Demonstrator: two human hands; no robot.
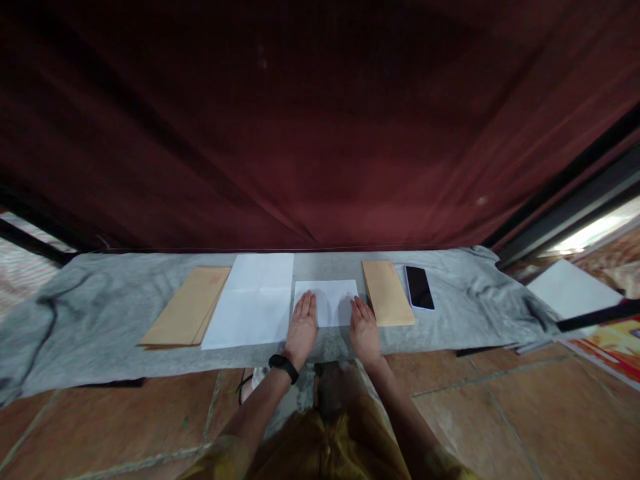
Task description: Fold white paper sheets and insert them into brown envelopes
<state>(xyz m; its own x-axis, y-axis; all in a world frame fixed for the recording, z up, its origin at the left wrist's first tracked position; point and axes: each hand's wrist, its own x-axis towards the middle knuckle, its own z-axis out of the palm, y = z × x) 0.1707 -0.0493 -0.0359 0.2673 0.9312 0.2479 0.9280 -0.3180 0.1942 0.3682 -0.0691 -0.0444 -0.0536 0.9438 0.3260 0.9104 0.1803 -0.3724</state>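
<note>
Grip flat, fingers straight, no pinch visible | left hand (302,325) on left end of small white sheet (331,304), right hand (365,328) at its right edge | long axis crosswise, on grey cloth (465,290), both equally near

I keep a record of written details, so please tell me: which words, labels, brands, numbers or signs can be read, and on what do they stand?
No text can be read.
Brown envelopes on the left: faint reddish mark near the top, too blurred.
Red-and-yellow printed item, right edge: too blurred.
Small white paper, large white sheet, phone: no readable text.
</note>
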